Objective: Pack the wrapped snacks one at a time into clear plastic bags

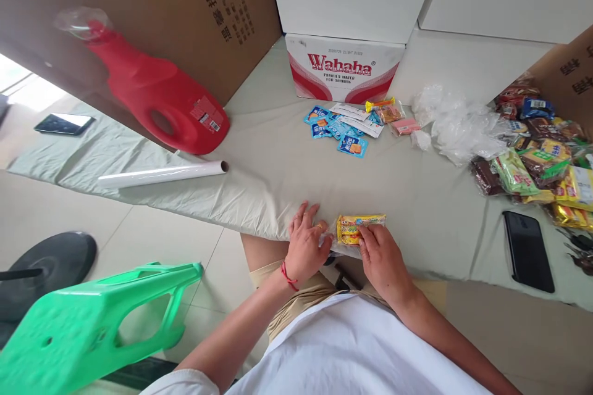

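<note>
Steady the yellow snack packet point(348, 231) lightly at the tabletop's point(426, 210) near edge. Right hand point(385, 259) touches it, grip unclear; left hand point(306, 245), fingers spread.

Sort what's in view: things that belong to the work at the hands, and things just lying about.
In the work, as far as I can judge:
Yellow snack pack, touched by the right hand
Clear plastic by the left hand
Probably the snack heap

Apparently just lying about:
Red jug
White roll
Black phone
Green stool
</note>
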Motion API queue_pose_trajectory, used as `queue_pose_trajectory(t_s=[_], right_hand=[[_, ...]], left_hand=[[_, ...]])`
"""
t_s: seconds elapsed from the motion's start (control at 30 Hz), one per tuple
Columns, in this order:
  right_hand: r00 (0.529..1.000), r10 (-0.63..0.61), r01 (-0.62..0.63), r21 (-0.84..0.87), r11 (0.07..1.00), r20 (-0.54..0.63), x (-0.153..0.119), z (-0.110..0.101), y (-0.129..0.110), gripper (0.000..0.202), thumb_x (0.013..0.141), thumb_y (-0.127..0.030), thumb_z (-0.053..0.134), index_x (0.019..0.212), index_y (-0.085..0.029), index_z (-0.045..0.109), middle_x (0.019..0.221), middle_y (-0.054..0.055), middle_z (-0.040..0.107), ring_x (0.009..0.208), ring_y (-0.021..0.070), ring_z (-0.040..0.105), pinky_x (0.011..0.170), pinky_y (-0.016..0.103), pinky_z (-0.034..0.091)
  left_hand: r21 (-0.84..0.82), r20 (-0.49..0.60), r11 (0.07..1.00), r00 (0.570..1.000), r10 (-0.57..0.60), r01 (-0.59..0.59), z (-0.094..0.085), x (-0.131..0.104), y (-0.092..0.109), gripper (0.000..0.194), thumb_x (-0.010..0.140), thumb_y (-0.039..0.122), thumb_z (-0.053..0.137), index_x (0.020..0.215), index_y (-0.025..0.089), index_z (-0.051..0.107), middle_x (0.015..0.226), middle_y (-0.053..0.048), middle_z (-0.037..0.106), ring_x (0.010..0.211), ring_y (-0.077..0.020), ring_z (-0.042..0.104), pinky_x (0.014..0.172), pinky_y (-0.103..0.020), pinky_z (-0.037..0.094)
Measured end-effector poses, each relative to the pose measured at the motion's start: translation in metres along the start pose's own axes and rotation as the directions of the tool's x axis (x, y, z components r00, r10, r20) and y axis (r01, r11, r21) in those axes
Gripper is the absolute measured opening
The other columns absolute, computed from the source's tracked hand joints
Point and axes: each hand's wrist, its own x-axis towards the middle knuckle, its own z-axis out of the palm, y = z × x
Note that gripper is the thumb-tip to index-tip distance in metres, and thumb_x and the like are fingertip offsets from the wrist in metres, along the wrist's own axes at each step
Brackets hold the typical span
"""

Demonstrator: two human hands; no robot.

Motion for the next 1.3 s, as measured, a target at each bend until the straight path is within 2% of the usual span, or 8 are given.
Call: queue_pose_trajectory(t_s=[0.07, 0.17, 0.33, 0.53, 0.7, 0.83, 1.03, 1.3], right_hand=[[1.000, -0.009, 0.009, 0.009, 1.000, 0.012, -0.002, 0.001, 0.001, 0.044, 0.101, -0.015, 0.042, 0.144, -0.022, 0.051, 0.114, 0.016, 0.061, 0.102, 0.0301, 0.061, 0.089, 0.049, 0.058], [0.999, -0.019, 0.018, 0.019, 1.000, 0.032, -0.004, 0.002, 0.003, 0.045, 0.101, -0.015, 0.043, 0.145, -0.021, 0.051, 0.114, 0.015, 0.061, 0.102, 0.0302, 0.059, 0.088, 0.048, 0.058], [0.999, 0.008, -0.010, 0.073, 0.997, 0.036, -0.001, -0.001, 0.003, 0.045, 0.102, -0.014, 0.040, 0.144, -0.022, 0.053, 0.111, 0.014, 0.061, 0.099, 0.0287, 0.058, 0.085, 0.046, 0.057], [0.996, 0.007, -0.020, 0.155, 0.988, 0.085, -0.010, -0.009, 0.000, 0.048, 0.101, -0.015, 0.044, 0.148, -0.023, 0.049, 0.122, 0.014, 0.063, 0.107, 0.0291, 0.061, 0.093, 0.047, 0.057], [0.990, 0.024, -0.040, 0.120, 0.992, 0.138, -0.031, -0.016, 0.002, 0.064, 0.097, -0.009, 0.042, 0.159, -0.024, 0.036, 0.152, 0.016, 0.052, 0.124, 0.0327, 0.062, 0.097, 0.049, 0.058], [0.973, 0.073, -0.144, 0.333, 0.932, 0.219, -0.036, -0.027, 0.005, 0.072, 0.096, -0.008, 0.038, 0.164, -0.025, 0.021, 0.157, 0.015, 0.048, 0.128, 0.0282, 0.062, 0.100, 0.045, 0.058], [0.892, 0.190, -0.437, 0.675, 0.594, 0.410, -0.027, -0.054, 0.024, 0.058, 0.102, -0.028, 0.048, 0.159, -0.031, 0.034, 0.133, 0.011, 0.067, 0.065, 0.0122, 0.061, 0.069, 0.031, 0.058], [0.722, 0.687, -0.445, 0.814, 0.374, 0.079, -0.020, -0.073, 0.068, 0.024, 0.094, -0.041, 0.067, 0.110, -0.023, 0.069, 0.093, 0.005, 0.071, 0.058, 0.0096, 0.042, 0.052, 0.024, 0.038]], left_hand=[[-0.091, 0.044, 0.993, 0.996, -0.074, 0.078, -0.007, 0.001, 0.006, 0.006, 0.087, 0.024, 0.060, 0.085, 0.021, 0.065, 0.116, -0.012, 0.069, 0.110, -0.0305, 0.065, 0.087, -0.046, 0.054], [-0.308, 0.208, 0.908, 0.951, -0.228, 0.285, -0.016, 0.012, 0.018, 0.011, 0.088, 0.028, 0.058, 0.078, 0.022, 0.057, 0.068, 0.001, 0.060, 0.060, -0.0158, 0.058, 0.057, -0.028, 0.047], [-0.505, 0.322, 0.763, 0.908, -0.267, 0.403, -0.004, 0.036, 0.054, 0.009, 0.088, 0.026, 0.056, 0.079, 0.022, 0.056, 0.063, 0.003, 0.059, 0.058, -0.0140, 0.058, 0.055, -0.026, 0.047], [-0.155, 0.164, 0.988, 0.986, 0.023, 0.003, 0.020, 0.020, 0.081, 0.025, 0.094, 0.016, 0.043, 0.100, 0.018, 0.068, 0.103, -0.011, 0.070, 0.091, -0.0235, 0.067, 0.082, -0.040, 0.056], [-0.003, 0.050, 0.952, 0.951, 0.305, -0.306, 0.032, -0.006, 0.066, 0.044, 0.091, 0.017, 0.051, 0.135, 0.014, 0.059, 0.127, -0.018, 0.066, 0.128, -0.0331, 0.056, 0.102, -0.050, 0.051], [0.011, 0.004, 0.915, 0.916, 0.402, -0.402, 0.043, -0.015, 0.058, 0.058, 0.089, 0.022, 0.054, 0.146, 0.008, 0.050, 0.140, -0.019, 0.062, 0.143, -0.0349, 0.046, 0.113, -0.050, 0.044], [0.209, 0.008, 0.847, 0.866, 0.499, -0.490, 0.056, -0.011, 0.050, 0.060, 0.099, 0.044, 0.053, 0.148, 0.010, 0.051, 0.151, -0.016, 0.057, 0.144, -0.0322, 0.047, 0.116, -0.044, 0.039], [0.314, -0.065, 0.776, 0.803, 0.592, -0.547, 0.061, -0.006, 0.045, 0.044, 0.100, 0.040, 0.056, 0.136, 0.015, 0.064, 0.144, -0.012, 0.064, 0.136, -0.0294, 0.054, 0.108, -0.042, 0.040]])
